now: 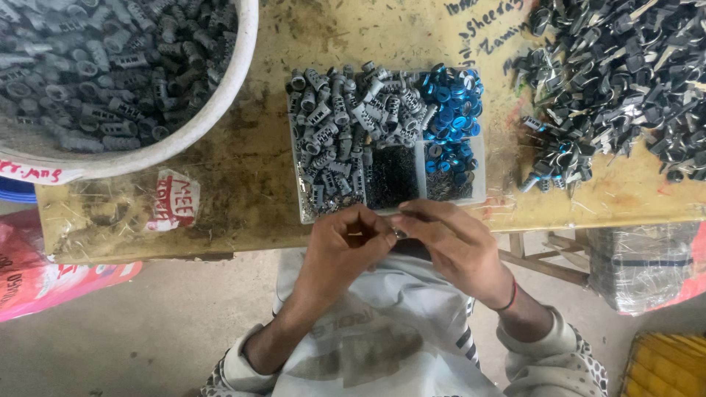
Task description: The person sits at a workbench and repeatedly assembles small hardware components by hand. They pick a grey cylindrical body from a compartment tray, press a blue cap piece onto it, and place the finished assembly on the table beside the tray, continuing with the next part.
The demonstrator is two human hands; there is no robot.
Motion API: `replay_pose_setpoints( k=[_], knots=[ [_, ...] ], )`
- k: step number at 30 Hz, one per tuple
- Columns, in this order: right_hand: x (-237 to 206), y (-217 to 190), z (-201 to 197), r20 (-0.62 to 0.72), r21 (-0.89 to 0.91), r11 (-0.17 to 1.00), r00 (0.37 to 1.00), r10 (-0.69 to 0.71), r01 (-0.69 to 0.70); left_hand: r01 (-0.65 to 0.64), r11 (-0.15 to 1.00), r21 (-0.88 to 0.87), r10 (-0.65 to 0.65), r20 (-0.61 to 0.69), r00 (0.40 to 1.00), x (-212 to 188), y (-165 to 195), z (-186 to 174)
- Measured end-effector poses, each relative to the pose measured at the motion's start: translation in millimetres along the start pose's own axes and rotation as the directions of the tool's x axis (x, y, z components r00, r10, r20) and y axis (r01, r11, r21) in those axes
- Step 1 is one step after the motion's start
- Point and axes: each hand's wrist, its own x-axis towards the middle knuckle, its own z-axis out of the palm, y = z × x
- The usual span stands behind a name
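Observation:
My left hand [344, 246] and my right hand [454, 242] meet fingertip to fingertip just in front of the table edge, pinching a small dark part [398, 233] between them. Right beyond them lies a clear divided tray [478, 192]. Its left section holds grey ribbed plastic sleeves [340, 125], its right section blue rings [451, 99], and the near sections tiny dark metal pieces [390, 176]. What exactly sits inside my left fingers is hidden.
A large white tub [209, 110] full of grey sleeves stands at the far left of the worn yellow table [254, 176]. A heap of dark assembled metal-and-plastic parts [618, 73] covers the far right. Pink bags [44, 287] and a wrapped bundle [640, 265] flank my lap.

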Motion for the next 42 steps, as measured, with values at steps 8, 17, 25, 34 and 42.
replay_pose_setpoints(
  k=[8, 17, 25, 34, 42],
  knots=[
    [-2.3, 2.7, -12.2, 0.104, -0.068, 0.992, 0.990, -0.099, 0.107, 0.029, 0.999, -0.019, -0.031, -0.148, 0.989, -4.4, 6.3, 7.7],
    [-4.7, -25.2, 9.0, -0.058, -0.040, 0.965, 0.965, 0.255, -0.258, -0.229, 0.972, -0.048, 0.217, -0.177, 0.960, -16.9, -9.4, 31.2],
    [8.1, 41.9, -19.7, -0.077, -0.383, 0.836, 0.915, 0.395, -0.393, -0.441, 0.890, 0.114, 0.451, -0.090, 0.888, -13.2, -27.6, 6.7],
    [-10.3, 55.4, -15.9, -0.189, -0.169, 0.864, 0.875, 0.445, -0.475, -0.495, 0.865, 0.083, 0.492, 0.058, 0.869, -3.9, -21.0, 11.7],
    [-11.1, 47.8, -25.5, -0.041, 0.292, 0.770, 0.797, 0.602, -0.567, -0.573, 0.787, 0.230, 0.573, 0.075, 0.816, 4.7, -14.5, 11.0]
  ],
)
